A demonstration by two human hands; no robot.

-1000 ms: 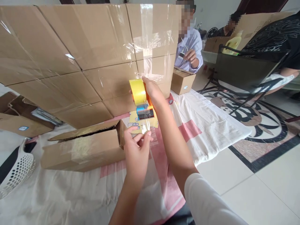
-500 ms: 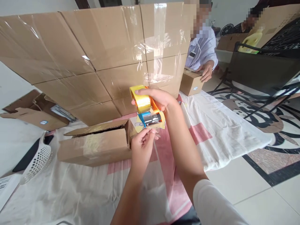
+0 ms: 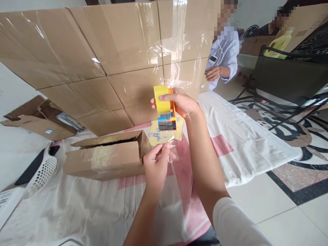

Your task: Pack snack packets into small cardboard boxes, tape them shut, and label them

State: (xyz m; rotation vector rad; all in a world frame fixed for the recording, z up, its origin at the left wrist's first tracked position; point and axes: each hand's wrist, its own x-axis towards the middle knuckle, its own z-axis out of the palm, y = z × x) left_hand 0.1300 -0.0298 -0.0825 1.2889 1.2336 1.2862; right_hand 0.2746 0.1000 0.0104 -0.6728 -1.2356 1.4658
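Note:
My right hand (image 3: 183, 104) grips an orange tape dispenser (image 3: 165, 109) with a yellowish roll of clear tape, held up in front of the box stack. My left hand (image 3: 156, 164) pinches the free end of the clear tape (image 3: 166, 143), drawn down a little below the dispenser's blue blade guard. Just left of my hands a long, open cardboard box (image 3: 107, 159) lies on its side on the cloth-covered surface (image 3: 77, 208).
A tall wall of taped cardboard boxes (image 3: 102, 58) stands behind. A white perforated basket (image 3: 38, 174) and flattened cartons (image 3: 33, 119) lie at the left. Another person in a light shirt (image 3: 225, 54) handles something at the back right, near a dark folding chair (image 3: 287, 78).
My right hand has raised and turned the dispenser more upright. My left hand has pulled the tape end further down and apart from it. The other person's hand has drawn back from the small box.

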